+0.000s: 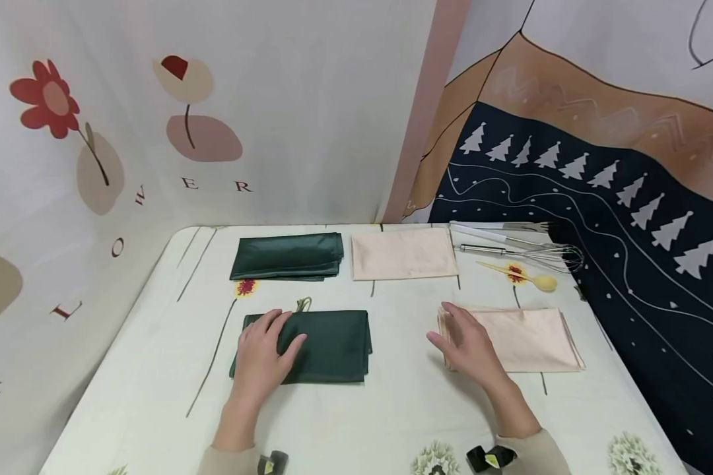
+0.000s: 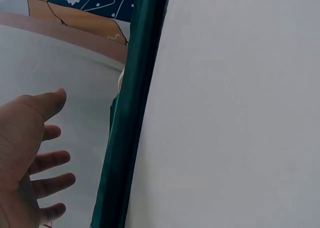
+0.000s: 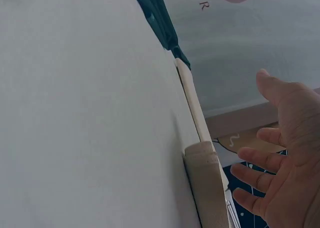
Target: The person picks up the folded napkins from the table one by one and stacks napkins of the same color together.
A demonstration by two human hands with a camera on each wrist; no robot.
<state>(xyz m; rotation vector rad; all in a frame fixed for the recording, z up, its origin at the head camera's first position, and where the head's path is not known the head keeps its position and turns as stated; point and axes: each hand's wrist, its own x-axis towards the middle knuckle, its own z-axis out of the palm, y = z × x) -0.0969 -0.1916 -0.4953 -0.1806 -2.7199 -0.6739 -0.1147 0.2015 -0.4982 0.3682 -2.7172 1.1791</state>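
My left hand (image 1: 264, 353) hovers over the left side of a folded dark green cloth (image 1: 333, 346), fingers loosely spread and holding nothing. A thin cord loop (image 1: 303, 303) pokes out at that cloth's far edge. My right hand (image 1: 472, 346) hangs over the left end of a folded pale pink cloth (image 1: 531, 340), also holding nothing. In the left wrist view, the left hand (image 2: 25, 158) shows a gap from the green cloth (image 2: 127, 113). The right wrist view shows the right hand (image 3: 295, 153) apart from the pink cloth (image 3: 207, 188), fingers extended.
Farther back lie a second folded green cloth (image 1: 288, 256) and a second pink one (image 1: 404, 254). At the back right are a whisk (image 1: 529, 254), a yellow spoon (image 1: 543, 283) and a white-handled utensil (image 1: 481, 232). A printed curtain (image 1: 309, 112) hangs behind the table.
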